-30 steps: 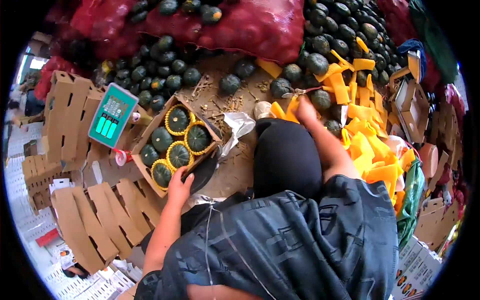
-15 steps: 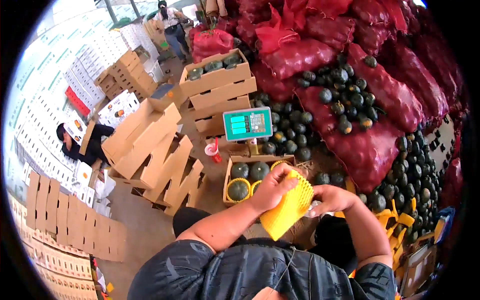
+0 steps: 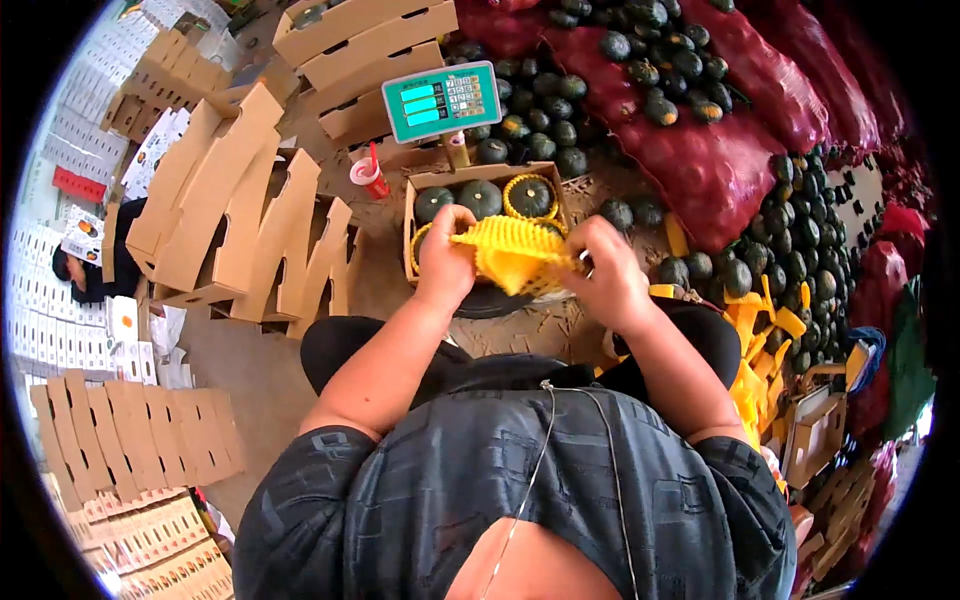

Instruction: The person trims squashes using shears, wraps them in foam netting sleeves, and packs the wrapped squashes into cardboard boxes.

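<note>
Both hands stretch a yellow foam net sleeve (image 3: 512, 256) between them, just above the near edge of an open cardboard box (image 3: 412, 215). My left hand (image 3: 445, 260) grips its left end, my right hand (image 3: 605, 272) its right end. The box holds several dark green squashes (image 3: 482, 198); one at the back right (image 3: 530, 196) wears a yellow net. Whether a squash sits inside the held sleeve, I cannot tell.
A green-faced scale (image 3: 441, 100) stands behind the box, a red cup (image 3: 370, 176) to its left. Loose squashes (image 3: 560, 130) and red mesh sacks (image 3: 700, 170) fill the right. Folded cartons (image 3: 250, 220) stack left; yellow nets (image 3: 755, 375) lie at right. A person (image 3: 95, 265) crouches far left.
The view has swung back toward the box and scale. Both hands now pull the yellow net sleeve wide and flat over the box, where before it hung bunched between them.
</note>
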`<state>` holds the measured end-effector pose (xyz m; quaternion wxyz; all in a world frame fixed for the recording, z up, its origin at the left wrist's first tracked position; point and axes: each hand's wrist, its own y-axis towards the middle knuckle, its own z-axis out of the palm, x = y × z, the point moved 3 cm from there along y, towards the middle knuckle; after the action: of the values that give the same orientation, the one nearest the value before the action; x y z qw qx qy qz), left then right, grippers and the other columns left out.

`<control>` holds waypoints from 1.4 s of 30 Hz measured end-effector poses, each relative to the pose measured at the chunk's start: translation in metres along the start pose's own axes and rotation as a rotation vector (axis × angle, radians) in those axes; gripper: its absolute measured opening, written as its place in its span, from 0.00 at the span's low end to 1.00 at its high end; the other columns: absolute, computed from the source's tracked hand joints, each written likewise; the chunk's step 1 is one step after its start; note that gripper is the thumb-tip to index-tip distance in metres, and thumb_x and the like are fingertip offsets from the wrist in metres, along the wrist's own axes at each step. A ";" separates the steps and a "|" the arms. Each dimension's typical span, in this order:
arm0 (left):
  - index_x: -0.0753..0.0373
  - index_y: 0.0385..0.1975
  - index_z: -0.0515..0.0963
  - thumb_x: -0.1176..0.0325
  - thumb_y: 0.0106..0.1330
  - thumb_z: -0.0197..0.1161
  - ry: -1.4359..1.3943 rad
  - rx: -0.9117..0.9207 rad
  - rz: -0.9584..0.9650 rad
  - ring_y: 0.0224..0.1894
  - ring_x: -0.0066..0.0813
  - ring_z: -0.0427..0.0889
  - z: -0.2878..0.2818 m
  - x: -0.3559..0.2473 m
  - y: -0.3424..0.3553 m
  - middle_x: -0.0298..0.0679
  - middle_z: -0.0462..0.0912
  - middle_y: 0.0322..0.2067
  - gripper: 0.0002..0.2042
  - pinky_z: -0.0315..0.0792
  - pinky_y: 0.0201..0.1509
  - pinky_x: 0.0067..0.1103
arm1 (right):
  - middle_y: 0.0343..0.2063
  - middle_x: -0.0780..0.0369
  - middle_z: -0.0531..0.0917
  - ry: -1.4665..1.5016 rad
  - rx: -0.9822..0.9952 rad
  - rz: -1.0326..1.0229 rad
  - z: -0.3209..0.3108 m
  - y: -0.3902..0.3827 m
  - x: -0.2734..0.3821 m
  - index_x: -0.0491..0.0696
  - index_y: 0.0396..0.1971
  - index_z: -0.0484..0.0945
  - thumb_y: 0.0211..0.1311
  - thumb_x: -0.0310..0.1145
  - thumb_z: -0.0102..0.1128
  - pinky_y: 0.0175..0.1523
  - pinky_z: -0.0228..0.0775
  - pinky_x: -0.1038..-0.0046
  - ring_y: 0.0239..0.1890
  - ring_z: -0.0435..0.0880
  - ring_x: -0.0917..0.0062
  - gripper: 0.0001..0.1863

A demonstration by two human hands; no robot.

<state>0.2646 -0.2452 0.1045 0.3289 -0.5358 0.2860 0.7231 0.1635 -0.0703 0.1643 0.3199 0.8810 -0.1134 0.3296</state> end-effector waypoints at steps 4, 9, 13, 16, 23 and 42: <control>0.61 0.29 0.65 0.82 0.51 0.57 0.478 0.003 0.187 0.32 0.20 0.70 0.009 0.008 -0.003 0.33 0.72 0.27 0.10 0.67 0.37 0.18 | 0.28 0.64 0.73 0.892 -0.099 0.688 0.023 -0.017 -0.038 0.46 0.37 0.72 0.63 0.37 0.48 0.41 0.65 0.74 0.34 0.73 0.79 0.11; 0.59 0.34 0.66 0.75 0.55 0.55 -0.063 0.111 -0.150 0.36 0.27 0.74 0.011 0.034 0.001 0.36 0.74 0.34 0.08 0.69 0.42 0.22 | 0.41 0.61 0.77 1.069 0.122 0.802 0.069 -0.021 -0.050 0.38 0.45 0.70 0.65 0.42 0.45 0.53 0.62 0.78 0.45 0.74 0.79 0.21; 0.60 0.51 0.66 0.57 0.63 0.52 -0.908 0.321 -0.837 0.38 0.29 0.77 0.028 0.025 -0.021 0.37 0.74 0.41 0.20 0.73 0.40 0.23 | 0.39 0.57 0.78 1.646 0.060 0.758 0.048 -0.011 -0.056 0.40 0.42 0.71 0.63 0.44 0.45 0.50 0.68 0.69 0.41 0.78 0.70 0.21; 0.61 0.46 0.69 0.60 0.64 0.52 -0.432 0.493 -0.651 0.35 0.25 0.79 0.021 0.065 -0.010 0.36 0.76 0.38 0.15 0.74 0.40 0.21 | 0.43 0.56 0.77 1.702 -0.032 0.794 0.044 -0.026 -0.063 0.41 0.46 0.68 0.61 0.50 0.47 0.53 0.66 0.66 0.45 0.77 0.68 0.26; 0.59 0.38 0.70 0.66 0.65 0.50 -0.489 0.326 -0.821 0.35 0.22 0.76 0.058 0.104 0.009 0.34 0.76 0.33 0.07 0.71 0.40 0.22 | 0.51 0.58 0.71 1.542 -0.099 0.849 0.050 -0.034 -0.096 0.44 0.54 0.62 0.61 0.49 0.43 0.60 0.57 0.63 0.54 0.70 0.66 0.29; 0.58 0.55 0.63 0.56 0.56 0.56 -0.848 0.220 -0.615 0.54 0.39 0.68 -0.031 0.086 0.108 0.42 0.68 0.53 0.26 0.64 0.57 0.39 | 0.53 0.57 0.69 1.401 -0.110 0.840 0.040 -0.010 -0.107 0.43 0.59 0.56 0.58 0.57 0.45 0.56 0.61 0.65 0.54 0.70 0.68 0.37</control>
<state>0.1805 -0.3213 0.0202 0.6665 -0.2179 0.0321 0.7123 0.1073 -0.0899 0.0666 0.2092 0.3377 -0.2239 0.8900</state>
